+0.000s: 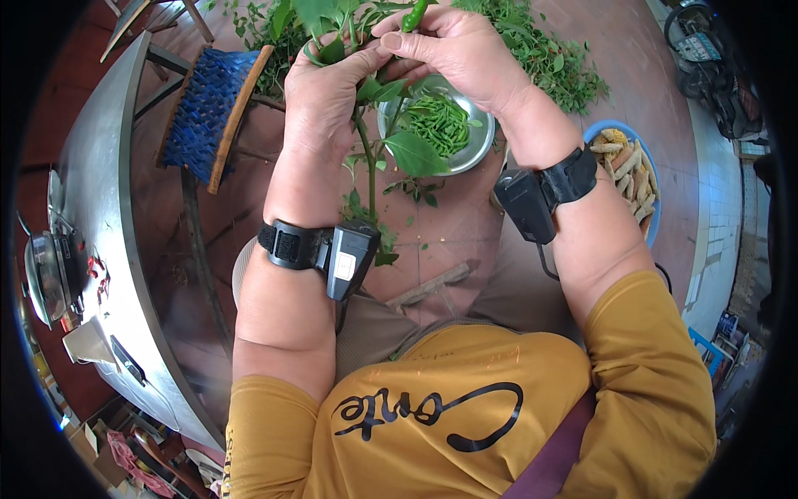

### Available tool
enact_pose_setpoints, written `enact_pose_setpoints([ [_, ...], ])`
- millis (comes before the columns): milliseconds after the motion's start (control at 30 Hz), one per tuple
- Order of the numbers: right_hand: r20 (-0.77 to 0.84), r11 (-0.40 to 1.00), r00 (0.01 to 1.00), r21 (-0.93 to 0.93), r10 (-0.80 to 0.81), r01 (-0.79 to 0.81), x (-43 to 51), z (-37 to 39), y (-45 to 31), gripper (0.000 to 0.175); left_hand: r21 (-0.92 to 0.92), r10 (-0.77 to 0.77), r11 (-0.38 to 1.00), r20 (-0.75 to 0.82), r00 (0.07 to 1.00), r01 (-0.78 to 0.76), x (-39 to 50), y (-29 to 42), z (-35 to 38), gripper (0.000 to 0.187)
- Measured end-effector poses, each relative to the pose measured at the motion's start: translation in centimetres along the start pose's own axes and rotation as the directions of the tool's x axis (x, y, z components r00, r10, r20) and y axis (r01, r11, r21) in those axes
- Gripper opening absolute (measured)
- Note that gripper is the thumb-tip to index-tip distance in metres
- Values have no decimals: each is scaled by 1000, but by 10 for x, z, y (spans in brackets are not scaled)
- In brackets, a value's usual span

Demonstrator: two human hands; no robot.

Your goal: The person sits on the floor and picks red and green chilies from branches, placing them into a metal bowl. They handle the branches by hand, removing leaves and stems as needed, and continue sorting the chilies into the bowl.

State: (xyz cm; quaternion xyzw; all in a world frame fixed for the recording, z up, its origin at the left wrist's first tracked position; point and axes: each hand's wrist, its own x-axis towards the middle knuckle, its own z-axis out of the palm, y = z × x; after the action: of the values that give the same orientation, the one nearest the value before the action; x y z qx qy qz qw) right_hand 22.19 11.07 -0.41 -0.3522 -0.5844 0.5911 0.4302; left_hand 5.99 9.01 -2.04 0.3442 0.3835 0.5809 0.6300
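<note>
My left hand (327, 93) grips a leafy pepper plant (369, 162) whose stem hangs down past my wrist. Close beside it, my right hand (458, 53) has its thumb and fingers pinched together, with a green chili pepper (414, 16) sticking up from them. Leaves and fingers hide exactly where the two hands meet. Below them on the floor stands a metal bowl (480, 146), holding a heap of green chili peppers (439, 125). One broad leaf of the plant overlaps the bowl's near side in the view.
Piles of cut pepper plants (548, 62) lie on the tiled floor beyond my hands. At right is a blue basin (656, 212) of dried tan pods or roots (629, 171). A blue woven stool (212, 109) and metal-topped table (134, 274) stand at left.
</note>
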Motion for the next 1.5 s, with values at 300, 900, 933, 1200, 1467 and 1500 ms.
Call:
enact_pose_setpoints([
  [300, -117, 994, 991, 92, 62, -51, -4, 8, 10, 19, -46, 4, 999, -120, 993, -9, 0, -2, 3, 16],
  [900, -353, 892, 922, 452, 162, 16, -8, -63, -1, 14, 28, -101, 994, -49, 994, 102, -9, 8, 10, 15],
  [933, -432, 909, 881, 416, 191, 7, -9, -69, 0, 14, -20, -117, 993, -52, 992, 116, -9, 9, 7, 15],
  [1200, -584, 962, 783, -15, 213, -273, -24, -104, 1, 12, -145, -85, 986, -35, 996, 79, -3, 24, -23, 15],
  [1467, -352, 501, 842, -685, 408, -529, -23, -98, 22, 27, -124, -28, 992, 14, 999, 30, -3, 27, -29, 21],
  [1500, -329, 284, 880, -856, 342, -431, -23, -98, 21, 26, -125, -12, 992, 23, 1000, 15, -3, 26, -29, 21],
])
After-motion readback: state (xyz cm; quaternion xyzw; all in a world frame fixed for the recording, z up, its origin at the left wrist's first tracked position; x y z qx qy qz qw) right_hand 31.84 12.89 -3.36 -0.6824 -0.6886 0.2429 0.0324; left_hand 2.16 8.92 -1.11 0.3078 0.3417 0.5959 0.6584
